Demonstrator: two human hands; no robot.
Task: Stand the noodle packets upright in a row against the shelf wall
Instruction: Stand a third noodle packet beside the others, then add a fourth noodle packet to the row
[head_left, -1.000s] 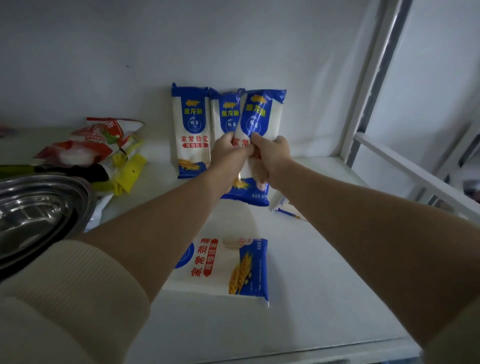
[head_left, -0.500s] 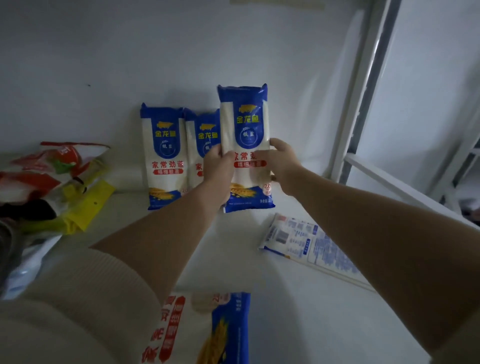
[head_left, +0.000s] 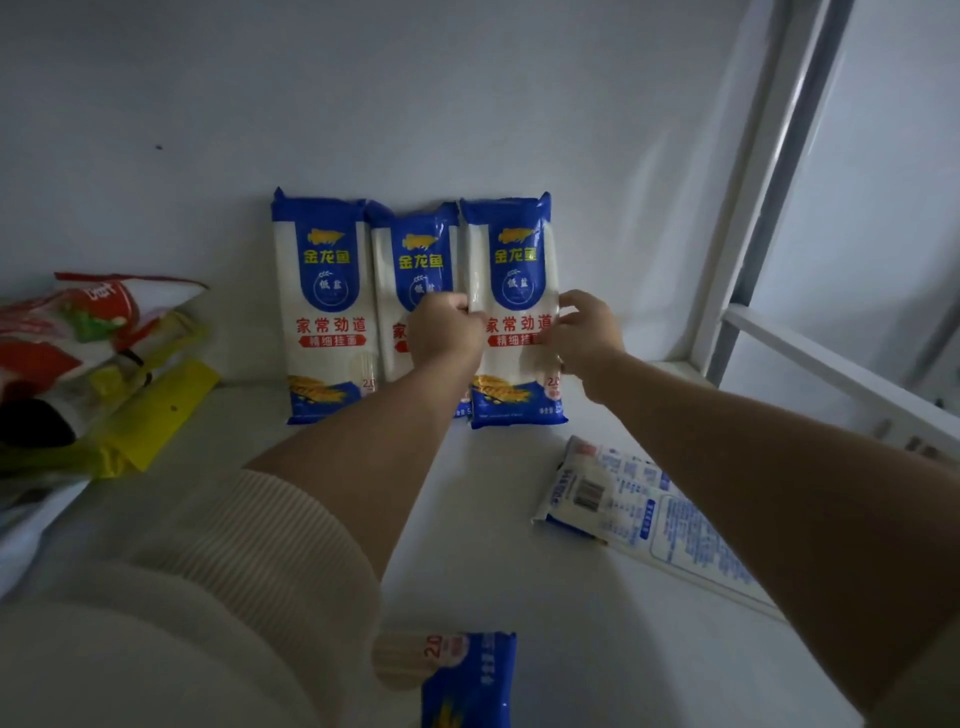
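Three blue-and-white noodle packets stand upright side by side against the white shelf wall (head_left: 467, 104): a left packet (head_left: 324, 306), a middle packet (head_left: 413, 260) partly hidden by my arm, and a right packet (head_left: 514, 260). My left hand (head_left: 444, 332) grips the right packet's left edge and my right hand (head_left: 589, 335) holds its right edge; its base rests on the shelf. A fourth packet (head_left: 618, 499) lies flat, back side up, under my right forearm. A fifth packet (head_left: 457, 675) lies flat at the bottom edge of the view.
A pile of red, white and yellow bags (head_left: 98, 364) lies at the left of the shelf. A white metal upright (head_left: 769, 182) and rail (head_left: 831, 364) bound the shelf on the right. The white shelf surface (head_left: 493, 571) extends toward me.
The packet in my hands has come down from above the row and now stands level with the other two, its base on the shelf. The view has shifted closer.
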